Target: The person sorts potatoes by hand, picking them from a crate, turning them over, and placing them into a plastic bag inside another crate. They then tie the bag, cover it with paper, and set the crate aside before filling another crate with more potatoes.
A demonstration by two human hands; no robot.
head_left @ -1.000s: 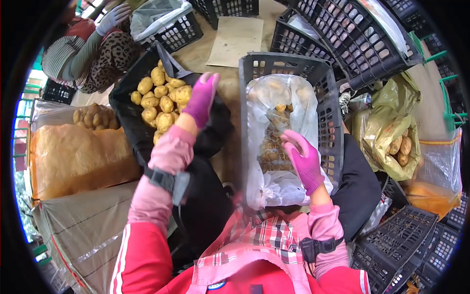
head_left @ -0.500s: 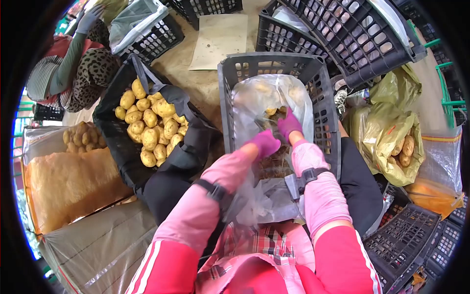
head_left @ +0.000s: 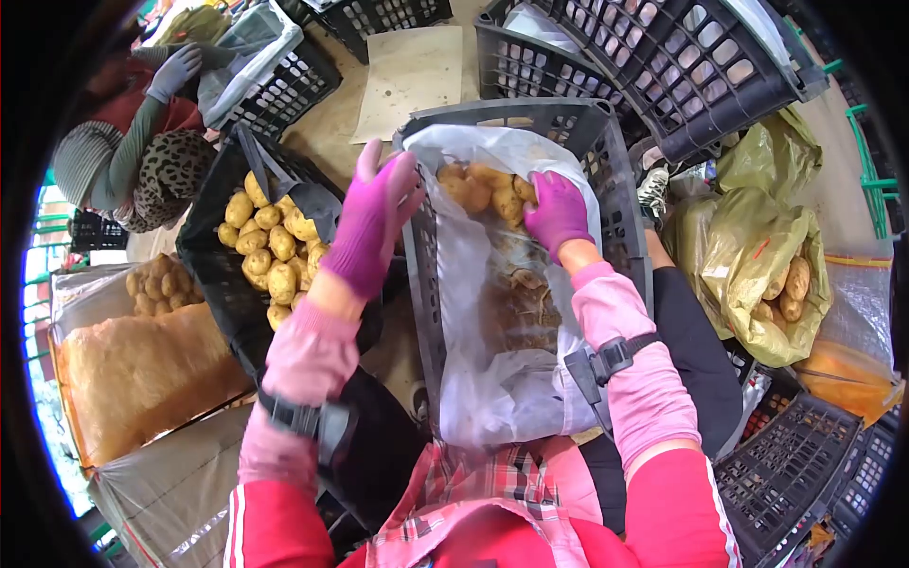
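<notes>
In front of me stands a black plastic crate lined with a clear plastic bag. Potatoes lie at its far end, partly under the film, with brown, dry-looking matter nearer me. My right hand, in a purple glove, curls at the edge of these potatoes, its fingers closed against one potato. Above the crate's left rim my gloved left hand is raised, fingers stretched out and holding nothing. To its left, yellow potatoes fill a black-lined container.
A co-worker with a grey glove sits at upper left. Stacked black crates stand ahead on the right. An olive plastic bag with potatoes is at right. An orange mesh sack and cardboard are also around.
My left hand has left the lined crate and moved up and left, its fingers opening. The liner has been spread, showing more potatoes. My right hand has moved slightly toward the far end.
</notes>
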